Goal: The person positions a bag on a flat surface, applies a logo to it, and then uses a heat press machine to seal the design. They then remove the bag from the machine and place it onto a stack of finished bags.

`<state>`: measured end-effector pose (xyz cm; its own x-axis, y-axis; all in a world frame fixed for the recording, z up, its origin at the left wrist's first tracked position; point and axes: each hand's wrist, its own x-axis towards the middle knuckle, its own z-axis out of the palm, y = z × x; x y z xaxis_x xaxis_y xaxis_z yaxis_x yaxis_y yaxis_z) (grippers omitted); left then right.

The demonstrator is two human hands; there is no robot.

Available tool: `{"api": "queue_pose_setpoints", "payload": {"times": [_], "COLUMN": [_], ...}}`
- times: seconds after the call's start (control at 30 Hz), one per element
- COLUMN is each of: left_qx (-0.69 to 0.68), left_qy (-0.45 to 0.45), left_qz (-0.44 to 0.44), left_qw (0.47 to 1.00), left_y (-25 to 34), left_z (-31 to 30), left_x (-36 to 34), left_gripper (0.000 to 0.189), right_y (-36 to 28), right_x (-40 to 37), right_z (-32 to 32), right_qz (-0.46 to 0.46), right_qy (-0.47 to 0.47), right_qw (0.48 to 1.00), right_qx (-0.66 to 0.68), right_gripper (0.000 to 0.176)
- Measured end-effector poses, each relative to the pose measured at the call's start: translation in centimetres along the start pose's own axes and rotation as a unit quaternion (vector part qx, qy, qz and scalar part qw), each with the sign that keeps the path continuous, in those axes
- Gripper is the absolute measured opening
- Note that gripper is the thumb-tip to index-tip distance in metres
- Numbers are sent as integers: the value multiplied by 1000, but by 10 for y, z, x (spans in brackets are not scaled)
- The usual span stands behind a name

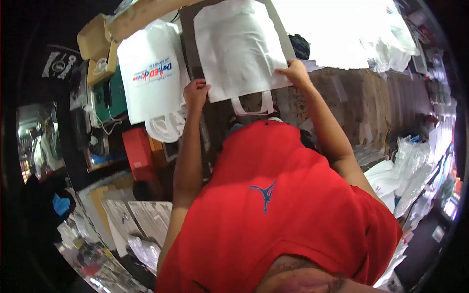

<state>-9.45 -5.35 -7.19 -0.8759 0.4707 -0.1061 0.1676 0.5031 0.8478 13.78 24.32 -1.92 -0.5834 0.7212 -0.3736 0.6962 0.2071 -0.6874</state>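
A plain white tote bag (239, 49) lies flat on a dark board (190, 36), its handles hanging toward my body. My left hand (197, 93) has its fingers curled and pinched at the bag's lower left corner. At the lower right corner, my right hand (295, 72) grips the edge, thumb on top and the other fingers partly hidden. Just left of the board is a stack of white tote bags (151, 73), the top one printed with blue and red lettering, handles also toward me.
An open cardboard box (97, 49) stands at the far left, above a green panel (107, 97) with a white cable. A red box (139, 154) sits below the stack. White material (332, 34) covers the back right. Plastic-wrapped packs (410, 156) lie at right.
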Motion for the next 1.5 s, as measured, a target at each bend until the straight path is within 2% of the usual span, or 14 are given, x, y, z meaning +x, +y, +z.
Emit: {"api": "queue_pose_setpoints", "payload": {"times": [0.13, 0.2, 0.5, 0.6, 0.67, 0.7, 0.77, 0.83, 0.87, 0.97, 1.0, 1.1, 1.3, 1.5], "left_qx": [31, 36, 63, 88, 156, 78, 171, 188, 185, 417, 416, 457, 482, 482], "left_qy": [-17, -7, 15, -18, 65, 38, -34, -94, -93, -200, -203, -241, -243, -241], "left_qz": [-39, -21, -17, -56, 134, 208, 366, 399, 402, 246, 250, 147, 114, 110], "left_qw": [999, 999, 998, 994, 976, 974, 914, 892, 892, 852, 851, 844, 834, 835], "left_y": [-3, -7, 5, 17, 34, 35, 78, 93, 108, 145, 151, 173, 192, 194], "left_z": [3, 4, 5, 4, 17, 34, 57, 98, 109, 138, 143, 148, 154, 157], "left_x": [0, 1, -6, -7, -13, -7, 1, 18, 22, 42, 47, 62, 69, 74], "left_gripper": [27, 29, 28, 31, 34, 37, 44, 62, 62, 91, 91, 123, 136, 139], "right_y": [4, 11, 23, 22, 19, 19, 23, 21, 21, 20, 20, 21, 26, 39], "right_x": [0, 0, 3, 1, -3, -3, -1, 0, -1, -2, -3, -6, -17, -2], "right_z": [-8, -1, 3, 5, 6, 6, 5, 4, 3, 1, 2, 3, 14, -8], "right_qz": [-9, -62, -26, -38, -38, -37, -17, -10, -3, -1, -7, 1, -22, -49], "right_qy": [12, 73, 88, 108, 123, 126, 117, 116, 113, 117, 120, 129, 176, 164], "right_qw": [997, 983, 995, 992, 991, 991, 993, 993, 993, 993, 993, 991, 974, 975], "right_qx": [-78, -157, -31, -45, -33, -34, -25, -21, -15, -11, -6, 21, 144, 140], "right_gripper": [40, 41, 49, 50, 45, 46, 49, 49, 48, 46, 45, 41, 31, 25]}}
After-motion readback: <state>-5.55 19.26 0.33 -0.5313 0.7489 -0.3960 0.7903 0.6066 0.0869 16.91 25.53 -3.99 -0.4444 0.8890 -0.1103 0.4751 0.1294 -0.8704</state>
